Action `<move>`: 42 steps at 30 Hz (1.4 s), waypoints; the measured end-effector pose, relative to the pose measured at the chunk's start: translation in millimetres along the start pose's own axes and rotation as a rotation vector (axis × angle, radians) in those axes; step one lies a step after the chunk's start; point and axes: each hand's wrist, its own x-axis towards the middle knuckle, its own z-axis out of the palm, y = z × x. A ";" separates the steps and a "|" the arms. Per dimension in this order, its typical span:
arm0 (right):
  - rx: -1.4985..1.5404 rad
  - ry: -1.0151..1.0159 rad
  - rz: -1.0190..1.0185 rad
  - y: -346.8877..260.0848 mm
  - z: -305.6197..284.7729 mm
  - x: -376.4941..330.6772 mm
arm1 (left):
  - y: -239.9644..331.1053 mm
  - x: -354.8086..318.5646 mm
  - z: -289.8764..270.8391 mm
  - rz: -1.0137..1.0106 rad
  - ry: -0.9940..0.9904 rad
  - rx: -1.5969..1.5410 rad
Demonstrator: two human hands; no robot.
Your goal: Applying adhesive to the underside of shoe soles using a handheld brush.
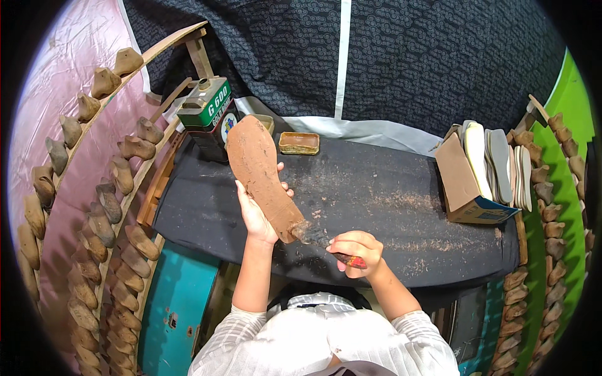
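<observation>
table (351,188) under a black cloth spreads beneath and beyond both sets of fingers, probably draped to take the mess of the work. wooden racks (177,39) curve away on either side, well apart from the fingers, carrying rows of foot-shaped lasts (135,148), perhaps ranged there so that each is easy to pick out. far to the right of the right fingers, a cardboard box (456,169) keeps layered insoles (497,166) on edge, seemingly to save room. beyond the left fingertips and to their left, a green-and-dark tin (195,116) stands upright at the table's back, likely out of the way of the elbows.

the brown sole-shaped piece (257,169) lies across the left hand (256,220), broad face up, its wide end pointing away. the left thumb bears on one edge while fingertips curl round the other, which probably steadies it and leaves the face free. the right hand (359,247) has thumb and fingers closed on the handle of a brush (320,239), whose clotted tip meets or overlaps the piece's near end; contact is hard to tell. beyond the left fingertips sits a small tray (298,150). pale crumbs (417,200) lie scattered right of the right fingers.
</observation>
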 end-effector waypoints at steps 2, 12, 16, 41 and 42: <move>-0.021 0.027 -0.005 -3.3 0.7 6.2 | 0.6 -2.7 -2.2 -0.003 0.010 0.011; 0.018 -0.039 -0.006 -6.9 9.4 -5.0 | 8.7 4.3 -6.7 0.070 -0.039 -0.048; 0.031 0.042 -0.092 -14.7 9.7 1.9 | 10.3 3.3 -6.8 0.101 -0.023 -0.008; -0.022 0.121 0.040 -16.8 -2.5 12.3 | 2.6 -16.6 0.7 -0.053 -0.022 0.173; -0.088 0.199 0.018 -15.9 -2.5 16.2 | -0.8 -19.8 1.5 -0.054 -0.022 0.171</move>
